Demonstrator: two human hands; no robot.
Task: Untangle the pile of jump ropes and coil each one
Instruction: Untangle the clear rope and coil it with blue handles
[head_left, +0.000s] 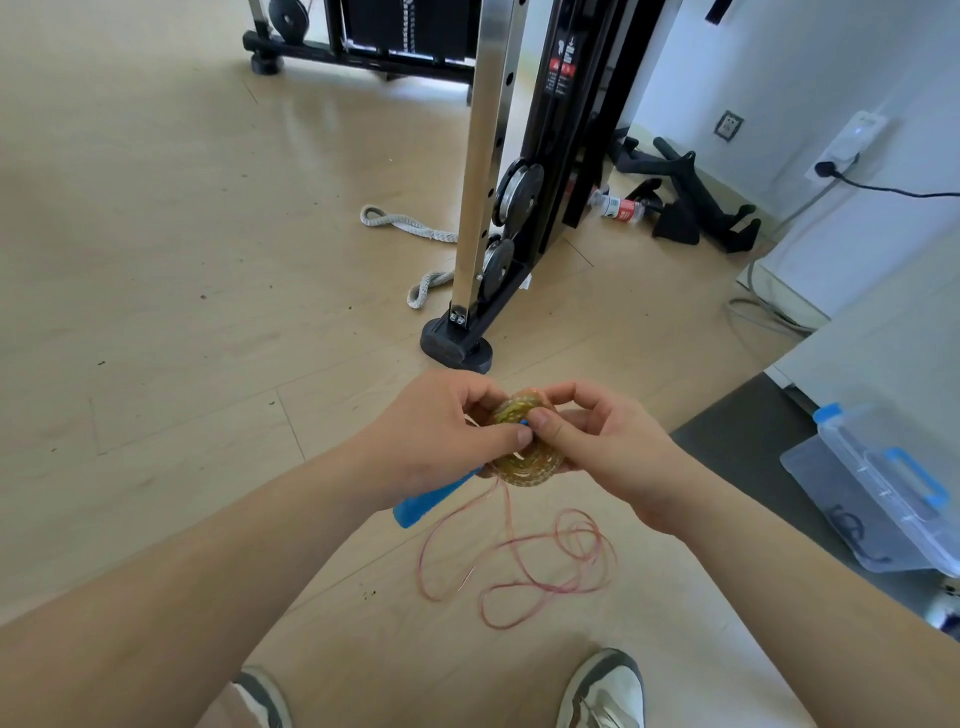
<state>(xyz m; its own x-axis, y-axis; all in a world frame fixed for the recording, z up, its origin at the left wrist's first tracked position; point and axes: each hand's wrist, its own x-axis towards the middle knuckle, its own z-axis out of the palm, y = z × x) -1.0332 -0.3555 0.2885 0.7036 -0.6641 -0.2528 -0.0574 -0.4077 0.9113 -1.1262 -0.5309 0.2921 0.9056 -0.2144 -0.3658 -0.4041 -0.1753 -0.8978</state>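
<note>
I hold a tight coil of thin jump rope (524, 462) between both hands at the middle of the view; it looks yellowish-tan with pink strands. My left hand (447, 431) grips the coil and a blue foam handle (431, 499) that sticks out down and left. My right hand (597, 441) pinches the coil from the right, thumb on its top near a small blue tip. The loose end of the pink rope (524, 566) hangs from the coil and lies in several loops on the wooden floor below.
A black and steel gym machine (483, 208) stands ahead, its foot (457, 351) just beyond my hands. A grey thick rope (400, 223) lies by it. A clear plastic box with blue latches (883, 488) sits at right on a dark mat. My shoes (602, 691) show below.
</note>
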